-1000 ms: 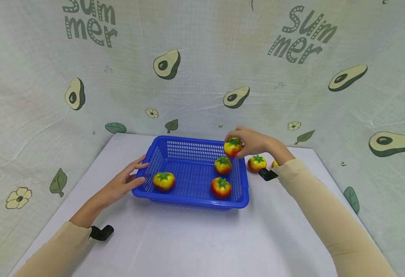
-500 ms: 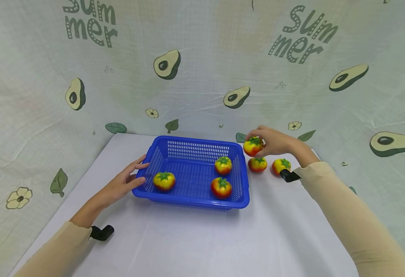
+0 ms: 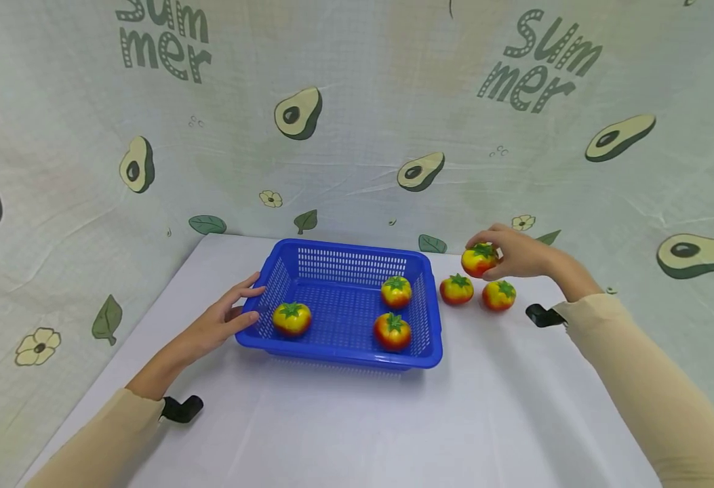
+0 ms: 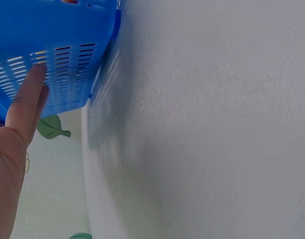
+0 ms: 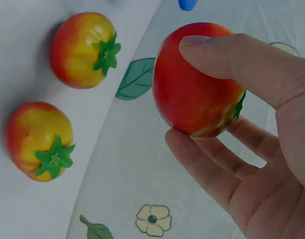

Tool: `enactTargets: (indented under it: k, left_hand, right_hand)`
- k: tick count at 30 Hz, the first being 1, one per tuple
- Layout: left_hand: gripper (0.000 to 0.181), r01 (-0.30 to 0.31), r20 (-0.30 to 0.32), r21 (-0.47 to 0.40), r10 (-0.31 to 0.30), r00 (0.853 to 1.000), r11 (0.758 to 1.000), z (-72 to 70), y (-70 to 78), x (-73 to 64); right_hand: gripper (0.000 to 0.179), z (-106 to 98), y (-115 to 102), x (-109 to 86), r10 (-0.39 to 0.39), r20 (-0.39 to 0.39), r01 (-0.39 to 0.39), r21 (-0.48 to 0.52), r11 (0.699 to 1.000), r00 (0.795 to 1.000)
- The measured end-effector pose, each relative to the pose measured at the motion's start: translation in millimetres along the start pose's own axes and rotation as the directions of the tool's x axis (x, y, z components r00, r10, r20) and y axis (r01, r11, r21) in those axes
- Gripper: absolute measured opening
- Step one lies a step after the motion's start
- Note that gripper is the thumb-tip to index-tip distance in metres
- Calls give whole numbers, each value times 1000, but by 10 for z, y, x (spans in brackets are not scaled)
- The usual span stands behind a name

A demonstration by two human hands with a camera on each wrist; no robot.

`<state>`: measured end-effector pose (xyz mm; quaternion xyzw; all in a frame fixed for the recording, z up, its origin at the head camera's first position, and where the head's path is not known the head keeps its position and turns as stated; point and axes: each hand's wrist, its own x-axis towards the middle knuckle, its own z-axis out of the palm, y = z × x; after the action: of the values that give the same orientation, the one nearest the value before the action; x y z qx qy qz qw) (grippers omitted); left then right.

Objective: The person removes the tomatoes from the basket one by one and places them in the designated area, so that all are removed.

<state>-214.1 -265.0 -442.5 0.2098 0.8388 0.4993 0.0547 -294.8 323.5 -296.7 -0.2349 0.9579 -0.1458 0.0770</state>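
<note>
A red-and-yellow toy tomato (image 3: 477, 261) with a green leafy top is pinched between the thumb and fingers of my right hand (image 3: 523, 253). It is held in the air above the table, right of the blue plastic basket (image 3: 344, 353). In the right wrist view the thumb presses one side of this tomato (image 5: 192, 89) and the fingertips the other. My left hand (image 3: 215, 327) rests against the basket's left rim, its fingers extended. Inside the basket sit one tomato (image 3: 292, 319) at the left and two at the right, a rear one (image 3: 396, 292) and a front one (image 3: 392, 331).
Two more tomatoes, one (image 3: 456, 289) beside the basket's right wall and another (image 3: 499, 296) further right, stand on the white table (image 3: 332, 434). A cloth printed with avocados (image 3: 357, 122) hangs behind and at the sides.
My right hand has carried the tomato rightwards from over the basket's back right corner to above the two tomatoes on the table. The left hand and basket have stayed put.
</note>
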Motion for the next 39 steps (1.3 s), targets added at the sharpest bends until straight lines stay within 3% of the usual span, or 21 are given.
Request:
enactTargets:
  k: [14,22,39]
  left_hand:
    - [56,-15,-6,-3,15,1000,1000,3,-1,9]
    - [56,-2,-4,-5,2,1000,1000,4,0,-8]
    - [56,-10,-7,0,10,1000,1000,8,-19,-6]
  right_hand:
    - [54,-18,373,-266,48,-26,-48,9,999,999]
    - [56,17,656,-415,117,-30,-117,3,993,993]
    - [57,136,1079,-637,156,-39,-157,-12,988,987]
